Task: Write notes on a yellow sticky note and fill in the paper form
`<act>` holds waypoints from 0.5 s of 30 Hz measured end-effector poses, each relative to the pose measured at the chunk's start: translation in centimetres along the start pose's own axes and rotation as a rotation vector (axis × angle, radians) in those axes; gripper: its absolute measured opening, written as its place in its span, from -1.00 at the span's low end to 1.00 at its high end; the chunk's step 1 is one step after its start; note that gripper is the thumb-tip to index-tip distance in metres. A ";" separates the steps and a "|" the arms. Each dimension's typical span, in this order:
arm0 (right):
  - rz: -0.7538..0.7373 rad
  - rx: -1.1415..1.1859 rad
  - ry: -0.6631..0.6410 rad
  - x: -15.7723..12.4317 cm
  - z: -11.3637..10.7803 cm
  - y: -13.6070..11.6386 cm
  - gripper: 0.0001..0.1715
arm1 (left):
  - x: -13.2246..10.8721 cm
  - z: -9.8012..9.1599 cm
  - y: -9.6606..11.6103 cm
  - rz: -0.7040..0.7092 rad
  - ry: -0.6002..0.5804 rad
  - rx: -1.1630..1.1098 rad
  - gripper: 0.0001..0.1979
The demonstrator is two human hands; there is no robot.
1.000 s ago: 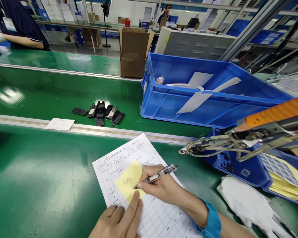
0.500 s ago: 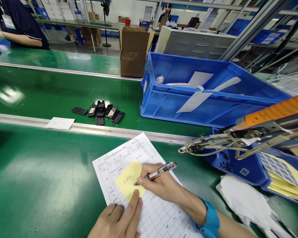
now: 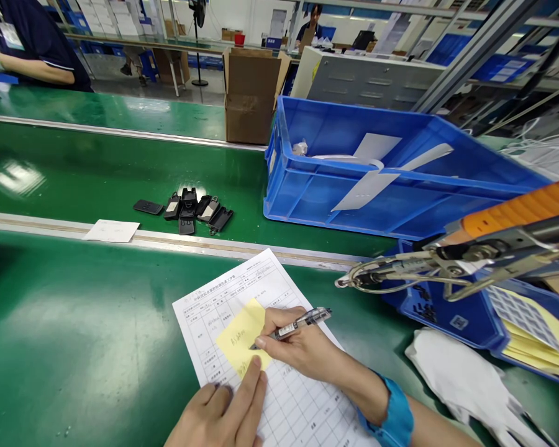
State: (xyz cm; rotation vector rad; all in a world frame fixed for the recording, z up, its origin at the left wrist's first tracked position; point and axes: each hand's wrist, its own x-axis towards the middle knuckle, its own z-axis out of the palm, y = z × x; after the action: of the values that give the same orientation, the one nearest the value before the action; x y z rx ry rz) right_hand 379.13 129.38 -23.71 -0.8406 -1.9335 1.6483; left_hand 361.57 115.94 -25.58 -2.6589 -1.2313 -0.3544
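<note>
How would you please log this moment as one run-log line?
right hand: holds pen, tip on yellow sticky note | left hand: pins note and form | black parts on belt

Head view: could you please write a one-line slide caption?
Right hand writes with pen on yellow note; left hand pins form.

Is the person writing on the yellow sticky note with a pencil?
No, the right hand holds a clear pen with its tip on the yellow sticky note, while the left hand presses the note's edge.
</note>
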 end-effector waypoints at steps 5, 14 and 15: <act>0.004 0.005 0.025 -0.1 0.0 -0.1 -0.73 | 0.0 0.1 -0.1 0.011 -0.003 0.006 -0.58; -0.012 -0.003 0.018 -0.2 0.0 -0.1 -0.72 | -0.1 0.1 0.0 -0.006 0.007 0.006 -0.57; -0.017 -0.011 0.020 -0.2 0.0 0.0 -0.72 | -0.1 0.2 0.0 -0.009 0.009 0.004 -0.58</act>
State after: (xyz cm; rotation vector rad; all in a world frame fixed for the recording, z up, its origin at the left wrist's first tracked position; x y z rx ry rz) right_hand 379.23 129.26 -23.67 -0.8397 -1.9330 1.6154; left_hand 361.54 115.85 -25.78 -2.6467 -1.2402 -0.3645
